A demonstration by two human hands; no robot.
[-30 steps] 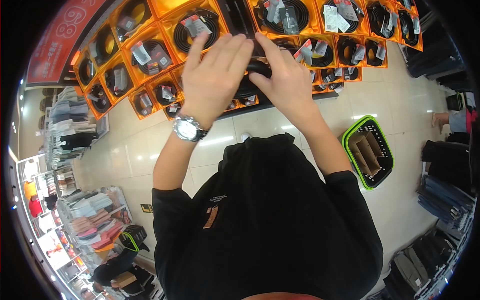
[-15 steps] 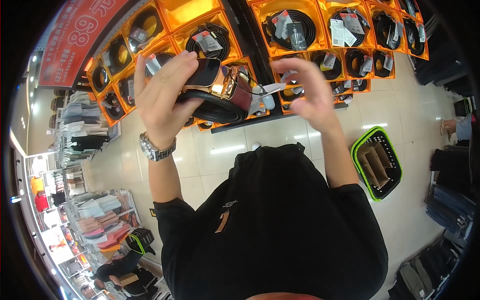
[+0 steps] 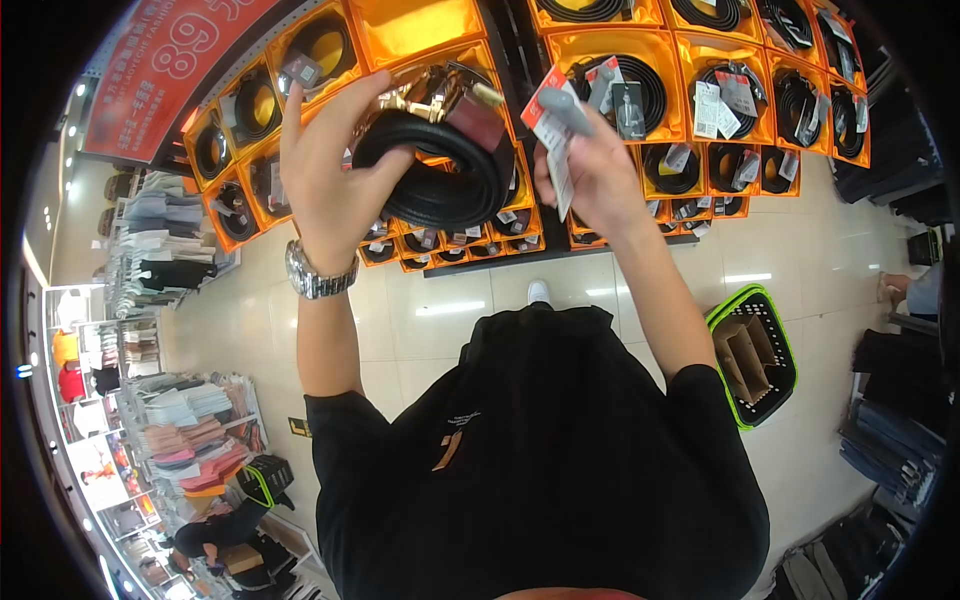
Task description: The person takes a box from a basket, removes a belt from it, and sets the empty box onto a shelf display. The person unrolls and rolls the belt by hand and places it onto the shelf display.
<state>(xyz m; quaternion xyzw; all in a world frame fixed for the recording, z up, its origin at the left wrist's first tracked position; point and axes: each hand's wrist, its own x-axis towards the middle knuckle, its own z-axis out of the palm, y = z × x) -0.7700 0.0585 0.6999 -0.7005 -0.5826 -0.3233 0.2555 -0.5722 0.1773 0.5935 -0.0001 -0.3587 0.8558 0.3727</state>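
Note:
A coiled black belt (image 3: pixel 440 185) with a gold-coloured buckle (image 3: pixel 425 98) is gripped in my left hand (image 3: pixel 338 165), thumb inside the coil. A dark red patch shows on the belt's far side. My right hand (image 3: pixel 598 178), to the right of the belt, pinches a price tag (image 3: pixel 557 140) with red and white parts and a grey plastic piece (image 3: pixel 565 108) on it. Whether a string still joins the tag to the belt I cannot make out. Behind both hands stand orange boxes (image 3: pixel 690 88) of coiled belts, each with tags.
A red sign (image 3: pixel 165 70) hangs at upper left. On the floor to my right stands a black basket with a green rim (image 3: pixel 745 295), cardboard inside. Folded clothes (image 3: pixel 195 435) fill shelves at left; dark trousers (image 3: pixel 885 430) lie at right. A person (image 3: pixel 215 535) is at lower left.
My right hand has closed on the price tag and its grey piece, from open fingers before. The belt has turned in my left hand, so its coil faces me more. The view has shifted slightly.

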